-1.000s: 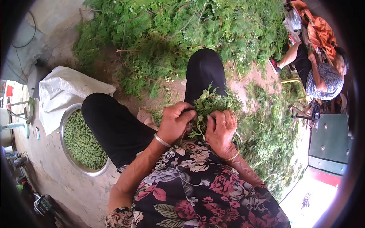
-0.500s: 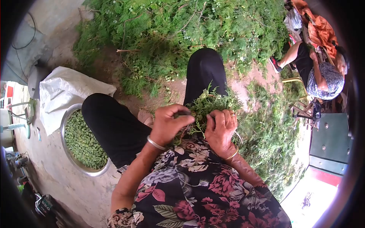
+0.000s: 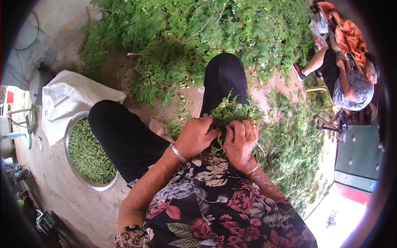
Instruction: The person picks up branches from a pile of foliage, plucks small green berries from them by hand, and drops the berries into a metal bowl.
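Observation:
A leafy evergreen sprig [image 3: 235,111] with flat, scaly foliage lies over my lap, against my right knee. My right hand [image 3: 240,142] is closed round its near end, thumb against the curled fingers. From the other side, my left hand [image 3: 197,137] pinches at the sprig's edge, its fingertips partly lost in the foliage. Whether a small cone is between those fingertips cannot be made out. Beside my left knee, a wide metal basin [image 3: 71,162] holds a heap of small green cones [image 3: 92,153].
A large pile of cut evergreen branches [image 3: 178,37] spreads ahead, with more cuttings [image 3: 293,153] to the right. A white sack [image 3: 62,97] lies next to the basin. Another person [image 3: 351,89] sits at the upper right near an orange cloth [image 3: 349,35].
My left hand has moved right and slightly up, from just beside the sprig to its edge, close to my right hand. The right hand stays nearly still, holding the sprig.

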### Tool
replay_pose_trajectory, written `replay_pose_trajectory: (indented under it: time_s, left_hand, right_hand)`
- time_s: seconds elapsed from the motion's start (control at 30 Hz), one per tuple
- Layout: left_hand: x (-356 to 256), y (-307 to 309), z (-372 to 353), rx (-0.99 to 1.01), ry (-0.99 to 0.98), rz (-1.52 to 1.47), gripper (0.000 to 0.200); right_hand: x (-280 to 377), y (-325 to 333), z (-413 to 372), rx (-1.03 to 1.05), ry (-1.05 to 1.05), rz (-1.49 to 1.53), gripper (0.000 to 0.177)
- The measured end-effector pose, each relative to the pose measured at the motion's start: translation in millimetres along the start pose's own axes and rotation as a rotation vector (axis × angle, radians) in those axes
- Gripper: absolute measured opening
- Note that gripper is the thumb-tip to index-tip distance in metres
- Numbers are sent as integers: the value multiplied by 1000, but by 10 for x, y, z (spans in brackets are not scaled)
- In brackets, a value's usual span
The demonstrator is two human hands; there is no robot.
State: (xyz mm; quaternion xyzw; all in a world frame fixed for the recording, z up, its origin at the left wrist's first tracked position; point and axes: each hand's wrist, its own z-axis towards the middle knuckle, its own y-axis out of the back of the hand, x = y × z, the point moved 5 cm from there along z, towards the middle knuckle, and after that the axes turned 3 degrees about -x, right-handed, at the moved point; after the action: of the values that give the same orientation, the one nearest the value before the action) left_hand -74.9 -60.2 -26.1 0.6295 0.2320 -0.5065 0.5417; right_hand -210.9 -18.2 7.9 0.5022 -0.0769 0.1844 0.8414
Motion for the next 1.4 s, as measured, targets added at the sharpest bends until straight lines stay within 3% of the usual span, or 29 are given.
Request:
replay_pose_trajectory:
  time_s: [0.13, 0.23, 0.3, 0.33, 0.4, 0.53, 0.6, 0.73, 0.8, 0.93, 1.0, 1.1, 1.3, 1.4]
  left_hand:
    - [56, -41, 15, -11, -47, 7, 20]
    - [147, 67, -33, -127, -99, 37, 14]
    - [318, 336, -82, -324, 176, -282, 7]
    - [422, 384, -130, -319, 430, -773, 7]
    - [376, 486, -118, -331, 534, -1204, 7]
    - [310, 344, -143, -240, 441, -1047, 12]
    - [287, 202, -91, -77, 347, -325, 18]
    - [233, -4, -70, 27, 524, -357, 21]
    - [218, -43, -86, -28, 609, -682, 21]
    - [267, -83, -85, -7, 612, -581, 21]
    - [248, -127, -78, -78, 557, -836, 20]
    - [202, -77, -42, -31, 621, -1001, 17]
    - [269, -155, -31, 79, 628, -990, 16]
    - [273, -122, -33, 7, 579, -986, 17]
  right_hand:
    - [2, -10, 7, 8, 7, -7, 16]
    - [-5, 1, 3, 13, -6, 3, 15]
    - [-11, 22, 6, 20, -14, 32, 15]
    - [-20, 24, 1, 22, -15, 30, 15]
    - [-10, 15, 8, -2, 4, 36, 14]
    - [-5, 5, 19, 6, -3, 42, 14]
    - [3, 13, 25, -1, 19, 48, 14]
    - [3, 6, 26, -13, 21, 47, 14]
    - [-4, 18, 29, -17, 1, 55, 15]
    - [-18, 19, 19, -3, -2, 49, 16]
    - [-37, 26, 13, -27, -6, 44, 17]
    - [-34, 29, 17, -23, 9, 51, 17]
    - [-44, 37, 15, -39, 12, 56, 18]
    - [-43, 46, 13, -19, 28, 61, 18]
